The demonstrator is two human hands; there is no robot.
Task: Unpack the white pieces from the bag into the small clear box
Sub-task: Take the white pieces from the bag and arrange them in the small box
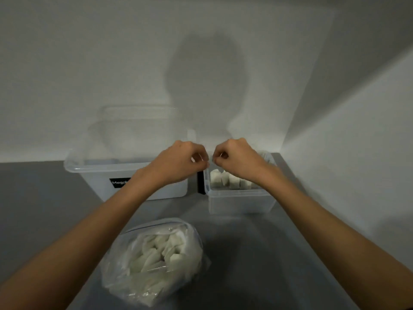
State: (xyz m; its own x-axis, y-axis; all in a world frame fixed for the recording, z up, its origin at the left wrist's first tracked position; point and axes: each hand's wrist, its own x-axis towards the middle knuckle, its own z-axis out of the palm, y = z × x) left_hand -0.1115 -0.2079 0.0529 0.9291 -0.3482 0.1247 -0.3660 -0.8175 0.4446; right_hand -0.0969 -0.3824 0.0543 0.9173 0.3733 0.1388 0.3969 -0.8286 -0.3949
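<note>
Rising behind both hands is a pale wall (89, 63), with a rounded shadow on it just above the knuckles. A second wall meets it in a corner beyond the right wrist. Under the forearms spreads a grey table (257, 253).

A large clear box (93, 175) stands beyond and below the left hand (178, 162), against the wall. The wrist partly hides its black label (119, 182). Behind that box leans a faint clear plastic shape, too dim to name.

The bag (111, 271), clear and crumpled, lies on the table well nearer the body than the hands, between the two forearms. Its mouth is turned towards the boxes. It is full of white pieces (156, 253), heaped loosely.

The small clear box (241, 204) sits right below the right hand (239, 159), just beside the large box. A dark strip shows between the two boxes. A row of standing pieces (223, 179) lines the inside of the small box, under the right palm and wrist.

Both hands are held up side by side above the left rim of the small box, knuckles upward. Their fingers are curled in tight and the fingertips of the two hands almost meet. Something pale shows inside each curl. I cannot tell whether that is a piece pinched between the hands, a scrap of wrapping, or only light on the skin.
</note>
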